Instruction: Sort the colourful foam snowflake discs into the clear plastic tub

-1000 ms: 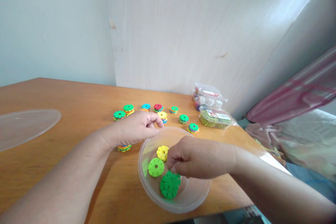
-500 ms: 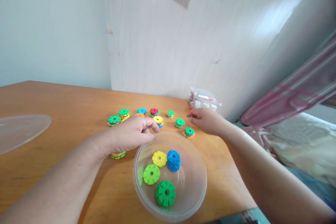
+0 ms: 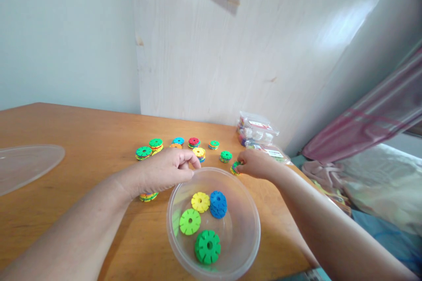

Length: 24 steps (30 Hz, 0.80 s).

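A clear plastic bowl (image 3: 244, 237) stands near the table's front edge. Inside lie a yellow disc (image 3: 200, 201), a blue disc stack (image 3: 218, 204), a light green disc (image 3: 190, 221) and a dark green disc (image 3: 207, 246). My left hand (image 3: 166, 169) rests at the bowl's far left rim, its fingers curled and pinched; what they hold, if anything, is hidden. My right hand (image 3: 257, 163) is just beyond the bowl's far right rim, fingers closed on a small stack of coloured discs (image 3: 234, 167) on the table.
Several small stacks of coloured discs (image 3: 194, 142) lie in an arc on the wooden table (image 3: 82, 140) behind the bowl; one stack (image 3: 148, 196) peeks out under my left wrist. A clear lid (image 3: 23, 164) lies far left. Clear packets (image 3: 259, 129) sit against the wall. Pink cloth hangs right.
My right hand left the bowl, where a blue stack now lies, reached out to the table's far right, then came back a little and closed on a disc stack. My left hand stayed put.
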Each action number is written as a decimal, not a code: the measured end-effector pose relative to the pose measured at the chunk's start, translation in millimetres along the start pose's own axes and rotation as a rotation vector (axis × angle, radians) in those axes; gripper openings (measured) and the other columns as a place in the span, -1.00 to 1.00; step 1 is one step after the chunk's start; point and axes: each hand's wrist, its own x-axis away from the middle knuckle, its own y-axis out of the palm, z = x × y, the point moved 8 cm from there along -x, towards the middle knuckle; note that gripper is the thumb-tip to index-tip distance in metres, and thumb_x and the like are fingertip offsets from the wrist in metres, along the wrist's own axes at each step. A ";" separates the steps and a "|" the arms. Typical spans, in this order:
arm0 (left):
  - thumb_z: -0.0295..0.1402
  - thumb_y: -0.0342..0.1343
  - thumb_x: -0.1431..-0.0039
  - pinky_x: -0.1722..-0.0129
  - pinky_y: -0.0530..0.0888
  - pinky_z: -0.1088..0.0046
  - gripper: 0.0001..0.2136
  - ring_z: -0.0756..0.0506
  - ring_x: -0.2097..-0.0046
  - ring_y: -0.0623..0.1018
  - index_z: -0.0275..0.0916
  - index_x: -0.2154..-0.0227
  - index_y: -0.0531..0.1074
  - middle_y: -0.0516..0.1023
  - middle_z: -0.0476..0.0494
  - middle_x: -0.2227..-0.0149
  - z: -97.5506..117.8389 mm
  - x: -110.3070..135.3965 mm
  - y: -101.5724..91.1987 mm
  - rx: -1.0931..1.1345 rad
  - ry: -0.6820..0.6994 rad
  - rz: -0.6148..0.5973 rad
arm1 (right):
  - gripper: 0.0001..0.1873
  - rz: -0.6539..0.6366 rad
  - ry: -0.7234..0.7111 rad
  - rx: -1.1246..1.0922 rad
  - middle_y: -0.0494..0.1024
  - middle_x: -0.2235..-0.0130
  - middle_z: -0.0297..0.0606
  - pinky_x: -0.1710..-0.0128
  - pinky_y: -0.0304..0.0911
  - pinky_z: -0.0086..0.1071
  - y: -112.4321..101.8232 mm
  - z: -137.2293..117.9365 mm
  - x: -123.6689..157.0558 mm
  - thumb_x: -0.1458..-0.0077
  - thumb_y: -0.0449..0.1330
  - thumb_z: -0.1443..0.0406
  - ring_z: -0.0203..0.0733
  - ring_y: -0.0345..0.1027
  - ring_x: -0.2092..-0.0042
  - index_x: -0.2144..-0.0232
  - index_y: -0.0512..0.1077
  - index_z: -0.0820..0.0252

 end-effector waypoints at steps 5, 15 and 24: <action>-0.23 0.06 0.00 0.46 0.25 0.46 -0.70 -0.02 0.46 0.34 -0.20 0.22 0.51 0.41 -0.01 0.51 1.2 0.0 0.0 0.004 0.005 -0.003 | -0.66 0.081 0.047 -0.056 0.58 0.17 -0.16 0.43 0.01 -0.36 -3.0 4.9 1.7 -0.03 0.23 0.08 -0.08 0.41 0.20 0.20 0.48 0.15; -0.21 0.04 -0.01 0.46 0.27 0.47 -0.65 -0.01 0.47 0.34 -0.22 0.16 0.50 0.41 -0.01 0.50 -2.6 -0.9 1.4 -0.009 0.019 -0.015 | -0.81 0.138 -0.085 -0.640 0.45 0.48 -0.32 0.47 0.09 -0.41 -21.6 16.7 11.7 -0.09 0.17 0.17 -0.27 0.28 0.44 0.42 0.39 0.18; -0.25 0.02 -0.02 0.40 0.30 0.45 -0.66 -0.05 0.37 0.42 -0.20 0.15 0.50 0.48 -0.05 0.39 -1.4 -2.4 -1.2 -0.074 0.015 0.019 | -0.84 -0.154 -0.534 -0.686 0.52 0.36 -0.35 0.39 0.21 -0.46 -43.2 -84.8 89.3 -0.17 0.11 0.29 -0.31 0.35 0.35 0.26 0.48 0.16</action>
